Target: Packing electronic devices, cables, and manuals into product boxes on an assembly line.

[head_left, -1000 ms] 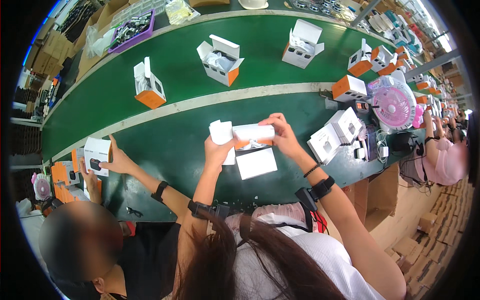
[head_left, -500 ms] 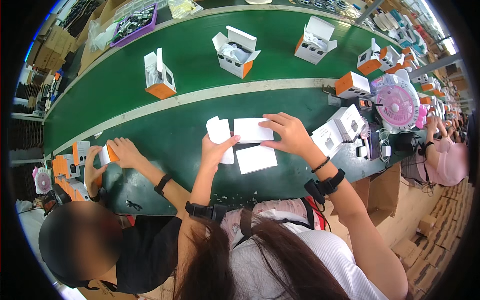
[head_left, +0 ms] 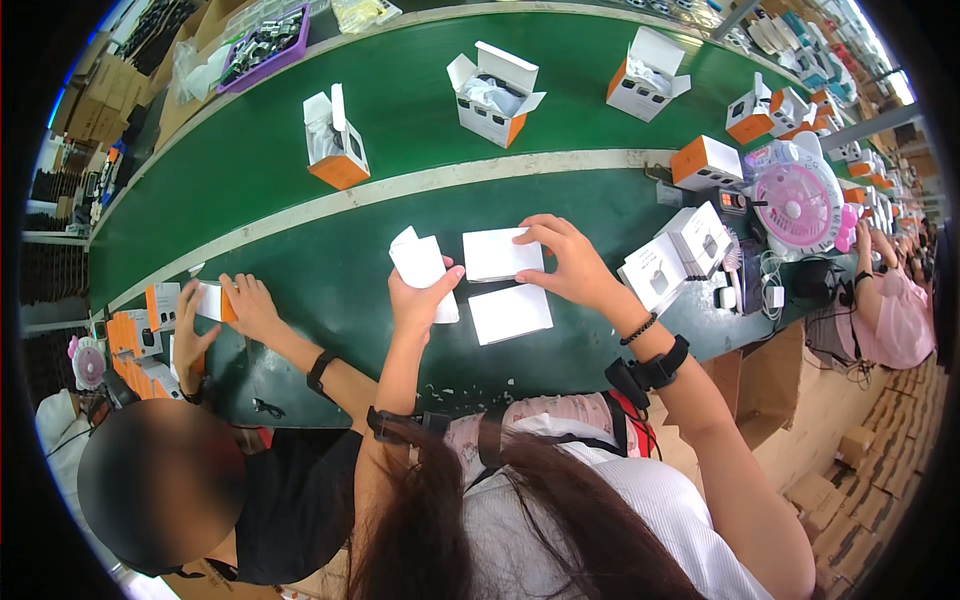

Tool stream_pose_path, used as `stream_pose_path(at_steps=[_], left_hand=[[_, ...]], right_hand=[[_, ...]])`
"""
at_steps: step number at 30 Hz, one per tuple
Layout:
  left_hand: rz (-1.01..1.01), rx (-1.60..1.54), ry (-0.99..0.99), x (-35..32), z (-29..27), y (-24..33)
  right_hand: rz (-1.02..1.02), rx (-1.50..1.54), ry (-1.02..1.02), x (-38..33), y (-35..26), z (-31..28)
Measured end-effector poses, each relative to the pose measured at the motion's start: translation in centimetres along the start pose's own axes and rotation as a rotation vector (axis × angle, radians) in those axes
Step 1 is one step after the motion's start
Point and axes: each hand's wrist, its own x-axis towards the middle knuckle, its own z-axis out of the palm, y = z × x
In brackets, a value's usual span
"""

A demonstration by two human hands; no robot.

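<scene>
Several folded white leaflets (head_left: 418,262) are in my left hand (head_left: 412,305), the thumb laid across their front and the edges fanned at the top. To their right lies a stack of white leaflets (head_left: 488,257) on the green table. My right hand (head_left: 568,265) grips the right end of that stack, thumb at its near corner and fingertips on top; how many sheets it has hold of cannot be told. A second white leaflet pile (head_left: 511,315) rests just nearer to me, touched by neither hand.
Open white-and-orange boxes (head_left: 492,112) stand on the green belt (head_left: 410,110) beyond a pale rail. At right are printed booklets (head_left: 656,272), a closed box (head_left: 705,163) and a pink fan (head_left: 797,205). A co-worker's hands (head_left: 255,305) are around a small box at left.
My left hand and its leaflets have shifted left, opening a gap to the stack. My right hand stays at the stack's end. The boxes on the belt have moved right.
</scene>
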Motion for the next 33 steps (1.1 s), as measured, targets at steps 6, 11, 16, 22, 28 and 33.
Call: stream_pose_path(at_steps=[6,11,16,22,28,33], left_hand=[[-0.089,-0.044,-0.22,-1.1,-1.0,1.3],[-0.11,-0.108,-0.29,-2.1,-1.9,0.4],[0.121,0.209,-0.361,-2.1,-2.4,-0.1],[0.017,-0.468,-0.366,-2.7,-1.4,-1.9],[0.069,-0.1,-0.422,-0.9,-4.1,-1.2],[0.535,0.462,-0.117,-0.3,-2.0,1.4]], right_hand=[[0.137,0.213,0.002,0.0,-0.2,0.2],[0.116,0.153,0.054,-0.2,-0.7,0.9],[0.086,0.06,0.079,-0.3,-1.0,1.5],[0.085,0.135,0.097,0.2,-0.6,1.3],[0.049,0.049,0.046,0.4,-1.5,1.7],[-0.07,-0.166,0.082,0.2,-1.4,1.8]])
